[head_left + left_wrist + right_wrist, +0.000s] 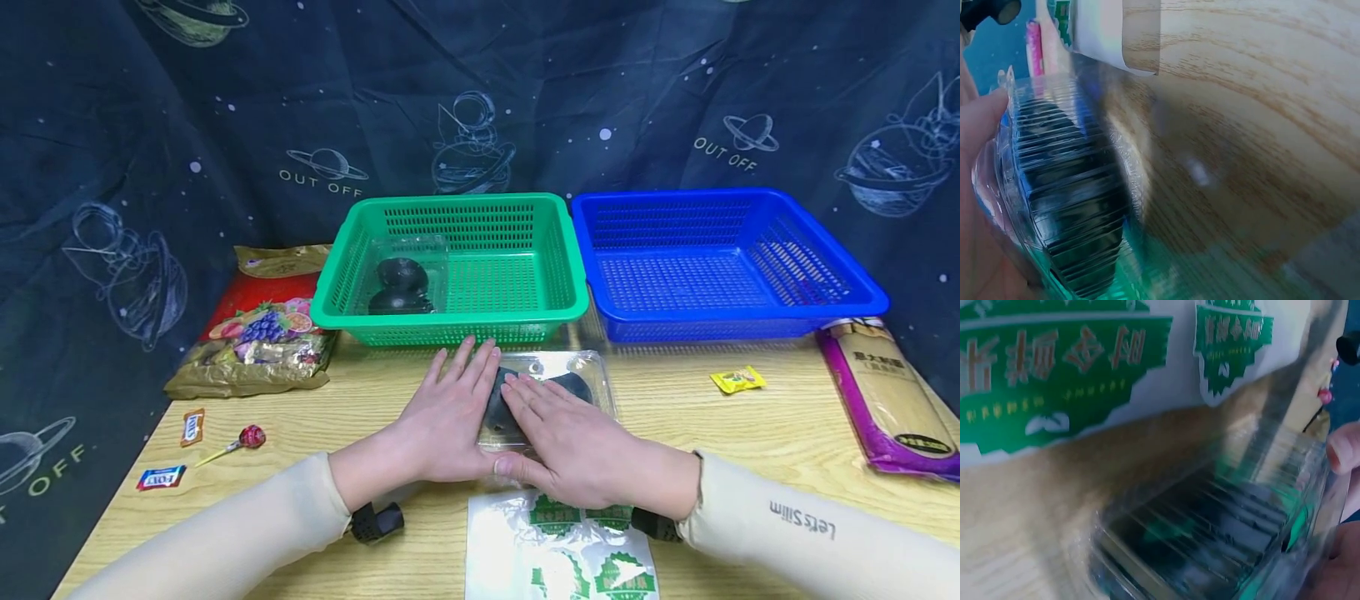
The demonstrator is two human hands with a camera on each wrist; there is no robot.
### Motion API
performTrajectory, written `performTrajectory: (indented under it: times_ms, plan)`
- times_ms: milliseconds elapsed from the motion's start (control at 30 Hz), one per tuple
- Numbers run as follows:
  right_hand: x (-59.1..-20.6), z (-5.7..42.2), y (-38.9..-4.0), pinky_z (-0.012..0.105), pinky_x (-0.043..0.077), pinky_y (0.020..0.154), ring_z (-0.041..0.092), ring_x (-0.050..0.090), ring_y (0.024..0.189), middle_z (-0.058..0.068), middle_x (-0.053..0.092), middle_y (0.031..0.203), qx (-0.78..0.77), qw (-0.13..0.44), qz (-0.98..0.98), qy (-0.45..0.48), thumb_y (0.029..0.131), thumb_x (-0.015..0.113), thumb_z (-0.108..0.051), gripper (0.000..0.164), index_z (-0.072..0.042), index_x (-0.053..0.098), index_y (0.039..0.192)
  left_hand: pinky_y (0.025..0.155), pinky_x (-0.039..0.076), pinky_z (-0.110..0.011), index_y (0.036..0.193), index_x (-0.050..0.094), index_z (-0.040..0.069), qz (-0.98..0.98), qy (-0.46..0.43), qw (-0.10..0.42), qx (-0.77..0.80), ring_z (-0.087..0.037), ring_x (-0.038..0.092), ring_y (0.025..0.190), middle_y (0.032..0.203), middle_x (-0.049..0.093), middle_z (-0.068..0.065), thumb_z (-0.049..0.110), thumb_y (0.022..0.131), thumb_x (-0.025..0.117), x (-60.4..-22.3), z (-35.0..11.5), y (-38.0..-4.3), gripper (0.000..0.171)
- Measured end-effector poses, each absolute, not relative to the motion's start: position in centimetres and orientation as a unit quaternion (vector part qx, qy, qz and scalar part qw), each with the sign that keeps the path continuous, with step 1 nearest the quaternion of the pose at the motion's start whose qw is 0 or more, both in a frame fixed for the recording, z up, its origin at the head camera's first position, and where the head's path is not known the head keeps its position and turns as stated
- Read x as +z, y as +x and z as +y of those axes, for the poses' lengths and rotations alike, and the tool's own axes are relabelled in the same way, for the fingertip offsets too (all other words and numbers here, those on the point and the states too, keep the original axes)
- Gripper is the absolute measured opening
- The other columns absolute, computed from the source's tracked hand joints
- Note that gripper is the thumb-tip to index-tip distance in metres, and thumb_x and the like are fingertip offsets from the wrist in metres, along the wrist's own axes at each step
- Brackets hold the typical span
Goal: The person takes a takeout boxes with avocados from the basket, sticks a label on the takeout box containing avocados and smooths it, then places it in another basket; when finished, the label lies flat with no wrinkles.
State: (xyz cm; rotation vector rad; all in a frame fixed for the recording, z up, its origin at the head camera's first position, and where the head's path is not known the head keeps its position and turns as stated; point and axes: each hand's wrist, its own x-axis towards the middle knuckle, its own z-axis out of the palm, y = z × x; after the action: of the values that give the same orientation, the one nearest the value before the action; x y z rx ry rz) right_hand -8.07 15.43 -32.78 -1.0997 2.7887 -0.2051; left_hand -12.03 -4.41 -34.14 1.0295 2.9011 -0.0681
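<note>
A clear plastic clamshell box (604, 377) with ribbed walls lies on the table in front of the baskets. Dark smooth items (573, 386) show through it, partly covered by the hands. My left hand (450, 417) rests on the left side of the lid, fingers straight and pointing away. Across the middle of the lid lies my right hand (573, 437), its fingers extended too. The thumbs meet at the near edge of the box. In the right wrist view, a thumb (1342, 450) touches the rim of the box (1210, 531).
A green basket (450, 319) holds another clear box with dark rounded items; a blue basket (735, 315) stands beside it. Green-and-white stickers on a sheet (495, 550) lie nearest me. A candy bag (255, 333), lollipop (252, 436), yellow wrapped candy (738, 380) and pasta pack (885, 392) lie around.
</note>
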Motion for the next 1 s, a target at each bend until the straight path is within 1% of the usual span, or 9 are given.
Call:
performTrajectory:
  times_ms: [167, 300, 433, 600, 733, 900, 1000]
  plan:
    - [-32.5, 16.0, -8.7, 0.042, 0.014, 0.116, 0.027, 0.016, 0.144, 0.017, 0.024, 0.154, -0.084, 0.079, 0.93, -0.349, 0.097, 0.023, -0.062, 0.082, 0.002, 0.023, 0.149, 0.113, 0.008, -0.056, 0.152, 0.01, 0.0, 0.943, 0.332, 0.023, -0.018, -0.035, 0.001, 0.145, 0.159, 0.005, -0.015, 0.089, 0.074, 0.023, -34.2, -4.3, -12.0, 0.119]
    - [-32.5, 17.0, -8.5, 0.044, 0.016, 0.115, 0.029, 0.018, 0.144, 0.018, 0.027, 0.153, -0.092, 0.069, 0.933, -0.34, 0.098, 0.027, -0.059, 0.08, 0.003, 0.026, 0.148, 0.113, 0.01, -0.056, 0.152, 0.01, 0.0, 0.944, 0.329, 0.017, -0.016, -0.034, 0.002, 0.145, 0.159, 0.005, -0.014, 0.092, 0.071, 0.019, -34.3, -4.2, -11.9, 0.122]
    - [-32.5, 17.7, -8.0, 0.046, 0.018, 0.115, 0.032, 0.021, 0.142, 0.021, 0.028, 0.151, -0.081, 0.042, 0.939, -0.33, 0.097, 0.029, -0.06, 0.083, 0.006, 0.028, 0.146, 0.114, 0.009, -0.055, 0.152, 0.007, 0.002, 0.945, 0.327, 0.02, -0.015, -0.032, 0.0, 0.145, 0.159, 0.003, -0.013, 0.093, 0.069, 0.024, -34.2, -4.2, -11.8, 0.125]
    - [-32.7, 17.7, -8.0, 0.044, 0.017, 0.115, 0.03, 0.02, 0.143, 0.02, 0.027, 0.152, -0.063, 0.018, 0.926, -0.372, 0.097, 0.032, -0.059, 0.081, 0.004, 0.028, 0.147, 0.113, 0.009, -0.055, 0.152, 0.007, 0.001, 0.944, 0.329, 0.02, -0.017, -0.033, 0.002, 0.145, 0.159, 0.007, -0.015, 0.089, 0.071, 0.033, -34.1, -4.3, -11.9, 0.123]
    - [-32.7, 17.9, -8.2, 0.043, 0.019, 0.115, 0.028, 0.021, 0.143, 0.019, 0.027, 0.153, -0.044, 0.017, 0.916, -0.398, 0.098, 0.032, -0.058, 0.079, 0.004, 0.028, 0.147, 0.113, 0.009, -0.055, 0.152, 0.009, 0.0, 0.943, 0.332, 0.018, -0.015, -0.034, 0.002, 0.145, 0.159, 0.007, -0.015, 0.089, 0.072, 0.033, -34.1, -4.3, -11.9, 0.122]
    - [-33.0, 18.7, -8.3, 0.043, 0.019, 0.114, 0.029, 0.021, 0.142, 0.02, 0.027, 0.153, -0.02, 0.003, 0.914, -0.405, 0.097, 0.029, -0.06, 0.081, 0.004, 0.029, 0.147, 0.114, 0.009, -0.055, 0.152, 0.008, 0.001, 0.943, 0.333, 0.016, -0.018, -0.033, 0.001, 0.145, 0.159, 0.005, -0.015, 0.091, 0.07, 0.031, -34.2, -4.3, -11.9, 0.124]
    - [-33.1, 19.2, -8.3, 0.043, 0.02, 0.114, 0.029, 0.022, 0.142, 0.02, 0.028, 0.152, -0.015, 0.0, 0.914, -0.405, 0.097, 0.028, -0.06, 0.08, 0.004, 0.029, 0.147, 0.114, 0.009, -0.054, 0.152, 0.007, 0.001, 0.943, 0.331, 0.017, -0.019, -0.033, 0.003, 0.145, 0.159, 0.004, -0.014, 0.091, 0.07, 0.031, -34.1, -4.3, -11.9, 0.124]
